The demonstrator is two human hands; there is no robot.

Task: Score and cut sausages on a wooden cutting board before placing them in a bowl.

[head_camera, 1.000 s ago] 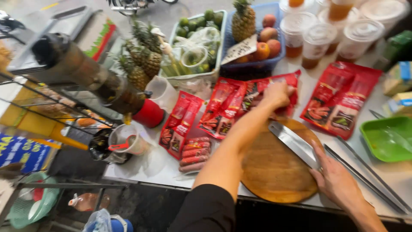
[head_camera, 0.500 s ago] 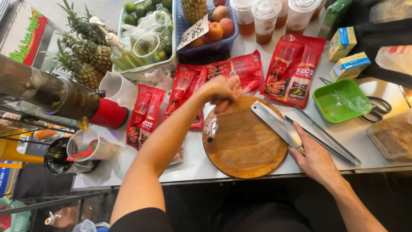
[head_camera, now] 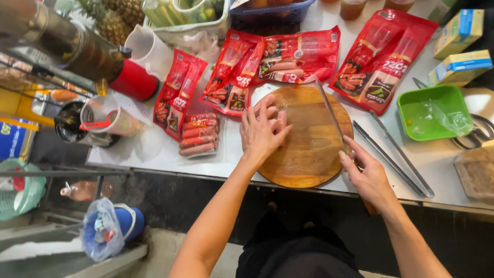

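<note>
A sausage is pressed flat on the round wooden board under the left hand, its fingers spread. A knife is gripped by the right hand, fingers closed around the handle. Red sausage packets lie just beyond the board.

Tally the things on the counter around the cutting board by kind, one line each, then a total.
Round wooden cutting board: 1
Knife: 1
Metal tongs: 1
Green tray: 1
Yellow and blue cartons: 2
Clear pack of sausages: 1
Red sausage packs: at least 4; overlaps hide the exact number
Total: at least 11
</note>
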